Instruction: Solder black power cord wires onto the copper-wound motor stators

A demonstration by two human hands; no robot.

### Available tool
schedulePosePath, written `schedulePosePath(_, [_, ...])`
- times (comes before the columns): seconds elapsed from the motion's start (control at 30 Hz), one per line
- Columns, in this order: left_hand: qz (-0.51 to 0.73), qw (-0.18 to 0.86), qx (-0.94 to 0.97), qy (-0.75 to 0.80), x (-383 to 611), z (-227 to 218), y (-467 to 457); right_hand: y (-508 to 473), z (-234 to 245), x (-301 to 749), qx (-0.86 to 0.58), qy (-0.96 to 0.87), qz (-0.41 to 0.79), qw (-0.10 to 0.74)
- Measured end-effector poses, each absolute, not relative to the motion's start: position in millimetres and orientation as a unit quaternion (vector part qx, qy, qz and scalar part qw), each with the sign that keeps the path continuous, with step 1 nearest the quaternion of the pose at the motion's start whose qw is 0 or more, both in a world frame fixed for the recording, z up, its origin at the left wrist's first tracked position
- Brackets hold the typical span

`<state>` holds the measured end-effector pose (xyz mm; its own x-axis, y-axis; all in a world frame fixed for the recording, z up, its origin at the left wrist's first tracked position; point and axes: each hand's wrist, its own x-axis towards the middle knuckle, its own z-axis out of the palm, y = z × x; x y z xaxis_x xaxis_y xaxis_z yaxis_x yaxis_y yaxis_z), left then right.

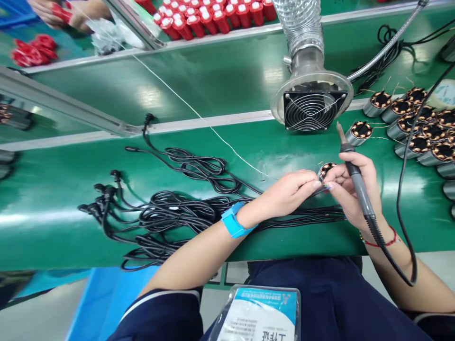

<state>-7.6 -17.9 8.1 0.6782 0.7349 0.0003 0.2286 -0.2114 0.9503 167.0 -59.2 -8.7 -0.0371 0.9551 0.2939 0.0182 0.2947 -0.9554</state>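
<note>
My right hand is closed around a soldering iron, its tip pointing up and away from me. The thumb and fingertips of that hand meet those of my left hand, which is pinched closed. A thin pale solder wire runs down from the shelf into my left hand. Just beyond the fingertips lies a motor stator with copper windings, partly covered by my fingers. Black power cables pass beneath my hands. What exactly lies between the touching fingertips is too small and covered to tell.
A round fume extractor hangs behind the hands. Several stators stand at the right, one nearer. Coiled black cables cover the left. Red parts fill the shelf above; another person's hands are at upper left.
</note>
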Motion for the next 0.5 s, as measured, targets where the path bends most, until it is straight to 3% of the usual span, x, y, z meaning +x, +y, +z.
schedulePosePath(0.2, [0.17,0.718,0.574,0.355,-2,26,-25,-62,-10,165,-0.419,-0.626,0.324,0.573])
schedulePosePath(0.5, [0.288,0.602,0.55,0.503,11,-2,-5,-67,-15,191,-0.573,-0.605,0.242,0.497])
